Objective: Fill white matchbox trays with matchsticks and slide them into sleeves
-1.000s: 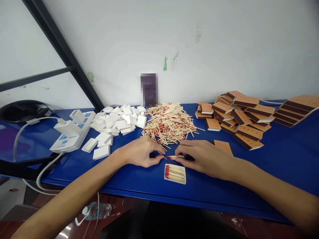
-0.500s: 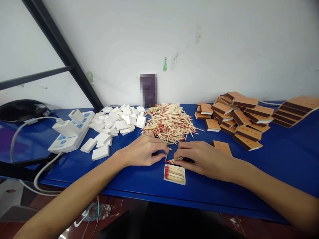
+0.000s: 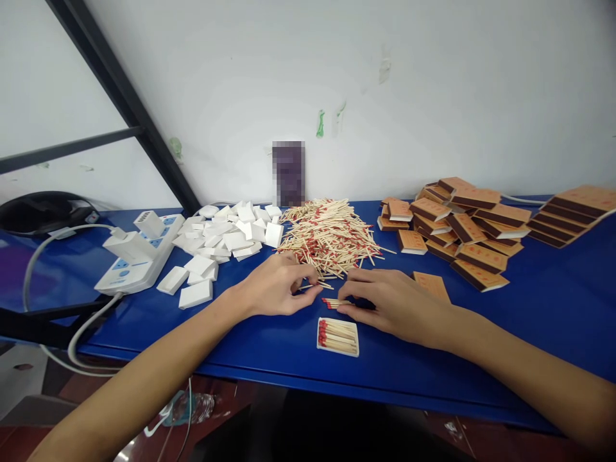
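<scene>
My right hand (image 3: pixel 385 298) pinches a small bunch of matches (image 3: pixel 331 303), their red heads pointing left. Just in front of it on the table lies a white matchbox tray (image 3: pixel 357 346), partly filled with matches lying side by side, heads to the left. My left hand (image 3: pixel 283 283) is at the front edge of a large heap of loose matches (image 3: pixel 332 234). Its thumb and forefinger close around a match (image 3: pixel 306 287), partly hidden by the fingers.
White empty trays (image 3: pixel 231 234) are piled left of the heap. Orange-brown matchbox sleeves (image 3: pixel 474 218) are stacked at right, with one sleeve (image 3: pixel 432 286) lying behind my right hand. A power strip (image 3: pixel 125 266) with plugs and cables sits at left on the blue table (image 3: pixel 269 353).
My left hand has drawn back from the bunch toward the heap's front edge. The bunch in my right hand has risen slightly, its heads now more even. The tray looks unchanged.
</scene>
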A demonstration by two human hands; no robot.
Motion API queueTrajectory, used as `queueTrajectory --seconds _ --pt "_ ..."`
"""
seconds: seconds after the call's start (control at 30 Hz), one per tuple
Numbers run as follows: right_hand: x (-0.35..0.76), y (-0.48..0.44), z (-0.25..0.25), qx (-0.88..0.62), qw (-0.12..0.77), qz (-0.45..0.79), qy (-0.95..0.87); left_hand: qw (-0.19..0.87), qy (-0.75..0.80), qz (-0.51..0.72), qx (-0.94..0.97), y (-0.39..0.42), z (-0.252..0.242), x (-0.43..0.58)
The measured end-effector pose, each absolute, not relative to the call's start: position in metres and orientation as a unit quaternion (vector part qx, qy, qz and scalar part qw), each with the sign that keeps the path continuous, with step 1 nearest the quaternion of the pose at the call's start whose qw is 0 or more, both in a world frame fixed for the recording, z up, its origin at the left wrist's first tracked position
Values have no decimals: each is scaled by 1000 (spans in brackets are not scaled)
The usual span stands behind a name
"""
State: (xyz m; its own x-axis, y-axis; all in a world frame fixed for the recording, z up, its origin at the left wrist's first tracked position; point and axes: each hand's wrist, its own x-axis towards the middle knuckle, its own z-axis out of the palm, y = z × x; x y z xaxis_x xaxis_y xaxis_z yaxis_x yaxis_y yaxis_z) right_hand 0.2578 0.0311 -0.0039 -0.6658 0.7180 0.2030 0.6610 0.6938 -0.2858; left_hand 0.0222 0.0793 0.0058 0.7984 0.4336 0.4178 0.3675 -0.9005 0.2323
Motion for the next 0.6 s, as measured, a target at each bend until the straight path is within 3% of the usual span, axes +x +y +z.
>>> queueTrajectory --seconds 0.33,0.6 --pt "257 32 -10 -395 156 88 -901 151 154 149 965 68 12 22" --pt "257 30 -7 -372 159 132 -905 152 142 119 971 61 13 26"
